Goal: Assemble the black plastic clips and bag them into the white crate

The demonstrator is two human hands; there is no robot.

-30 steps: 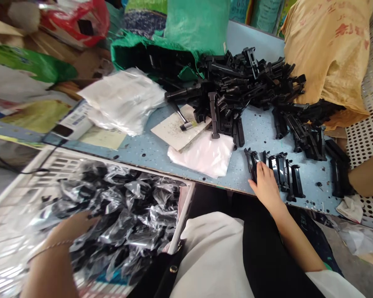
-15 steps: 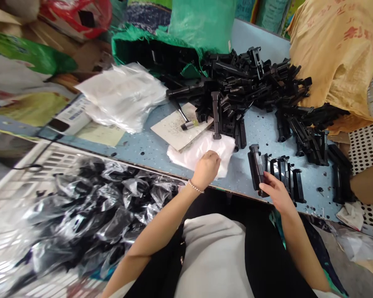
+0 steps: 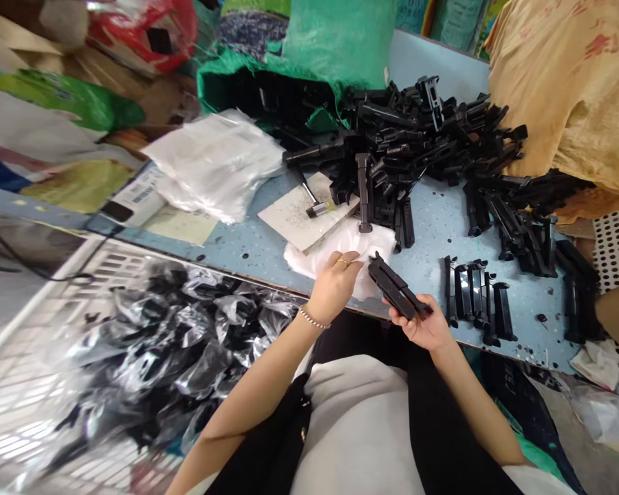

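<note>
My right hand [image 3: 426, 326] grips a long black part [image 3: 393, 285] with a wider, stepped end, raised off the table and tilted toward my left hand. Over a stack of thin clear plastic bags [image 3: 312, 258], my left hand [image 3: 335, 289] has its fingertips pinched together at what looks like the edge of a bag. A short row of similar black parts [image 3: 477, 292] stands to the right of my right hand. Behind the bags lies a pale board [image 3: 289, 223] with a hammer-like tool [image 3: 317, 207] on it.
A large heap of black parts [image 3: 417, 130] spills from a green sack [image 3: 335, 48]. A yellow sack [image 3: 572, 89] stands at the right. More clear bags [image 3: 216, 161] lie at the left. Below, a white crate [image 3: 36, 309] holds several bagged black parts [image 3: 186, 344].
My right hand has lifted the black part off the table and brought it left, next to my left hand. The left hand stays over the bags, its fingers slightly shifted.
</note>
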